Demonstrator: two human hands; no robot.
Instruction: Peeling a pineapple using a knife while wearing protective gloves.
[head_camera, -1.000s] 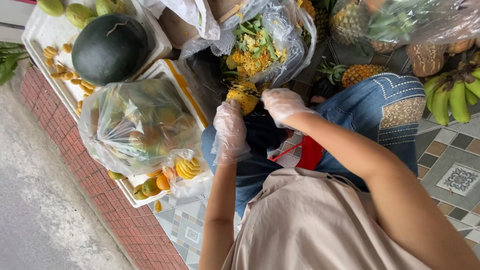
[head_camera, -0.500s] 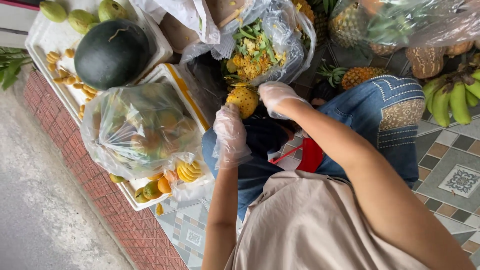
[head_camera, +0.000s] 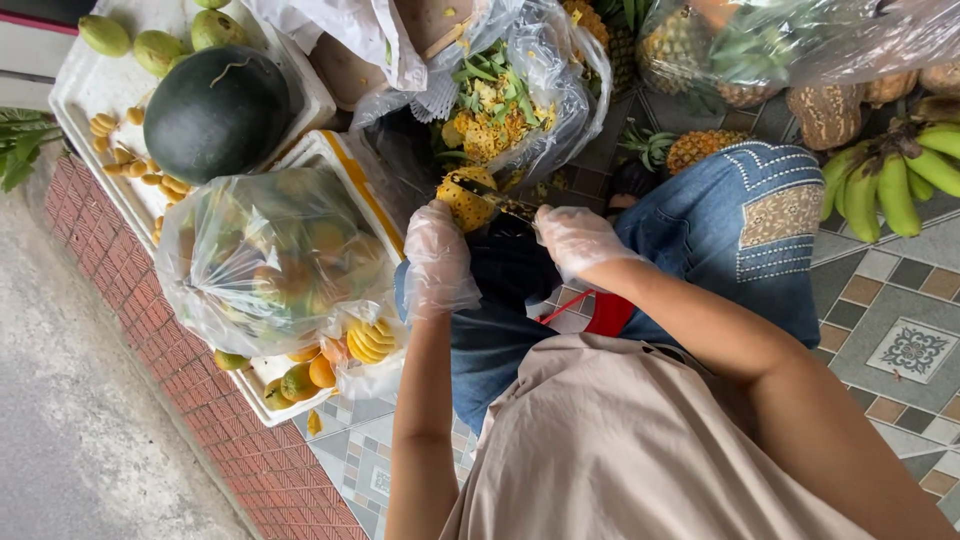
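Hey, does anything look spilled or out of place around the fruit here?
Only small things: one yellow fruit piece lies on the patterned tile floor beside the white foam tray, and small yellow fruits sit loose around the dark green watermelon.

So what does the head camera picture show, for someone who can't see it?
Two gloved hands work on a peeled pineapple: the left hand holds it, the right hand holds a knife against it. Around them are a watermelon, bananas and a clear bag of fruit.
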